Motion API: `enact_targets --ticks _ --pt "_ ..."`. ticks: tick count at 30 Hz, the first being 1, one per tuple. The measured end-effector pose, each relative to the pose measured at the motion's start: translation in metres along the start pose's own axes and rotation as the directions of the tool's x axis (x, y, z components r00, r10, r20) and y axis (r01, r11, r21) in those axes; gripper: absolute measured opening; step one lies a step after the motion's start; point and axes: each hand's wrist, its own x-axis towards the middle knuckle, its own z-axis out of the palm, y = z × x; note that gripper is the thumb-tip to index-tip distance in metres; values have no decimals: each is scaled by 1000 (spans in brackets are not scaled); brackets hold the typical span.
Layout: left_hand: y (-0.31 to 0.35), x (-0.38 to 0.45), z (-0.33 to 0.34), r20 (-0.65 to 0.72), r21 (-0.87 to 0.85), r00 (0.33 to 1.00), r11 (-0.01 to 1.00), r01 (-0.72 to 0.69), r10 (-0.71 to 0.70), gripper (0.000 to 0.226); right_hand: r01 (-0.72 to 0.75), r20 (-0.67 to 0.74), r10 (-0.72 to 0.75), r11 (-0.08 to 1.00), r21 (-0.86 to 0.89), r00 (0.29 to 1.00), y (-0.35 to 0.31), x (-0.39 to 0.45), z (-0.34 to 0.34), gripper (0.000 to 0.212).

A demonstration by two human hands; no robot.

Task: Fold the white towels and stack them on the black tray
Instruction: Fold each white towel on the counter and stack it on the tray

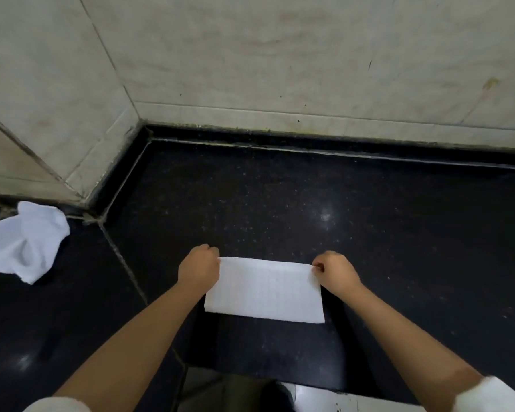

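A white towel (pixel 265 289) lies flat as a folded rectangle on the black stone counter (pixel 280 203), close to its front edge. My left hand (pixel 199 267) pinches the towel's far left corner. My right hand (pixel 335 270) pinches its far right corner. Both hands rest at the towel's far edge with fingers closed on the cloth. A second white towel (pixel 24 242) lies crumpled at the far left of the counter. No black tray is in view.
Pale tiled walls (pixel 280 69) rise behind the counter and meet in a corner at the back left. A seam (pixel 122 257) runs across the counter left of my left hand. Below the front edge, light floor (pixel 324 402) shows.
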Motion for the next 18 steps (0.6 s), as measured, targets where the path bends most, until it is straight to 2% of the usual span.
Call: enact_targets --ticks 7,10,15,18 --pt "-2 11 16 23 -17 997 997 -71 71 31 86 -46 -92 987 -134 995 8 -2 18 23" --pt "-6 10 16 78 -11 988 991 -132 133 35 57 -27 -62 987 -149 998 7 -4 21 23" --pt "-3 13 4 140 33 977 985 -170 164 25 -11 119 23 995 -100 993 -8 9 1 16" --pt "6 18 -24 83 -8 979 982 -187 187 22 0 135 9 998 -64 991 -17 15 -33 17"
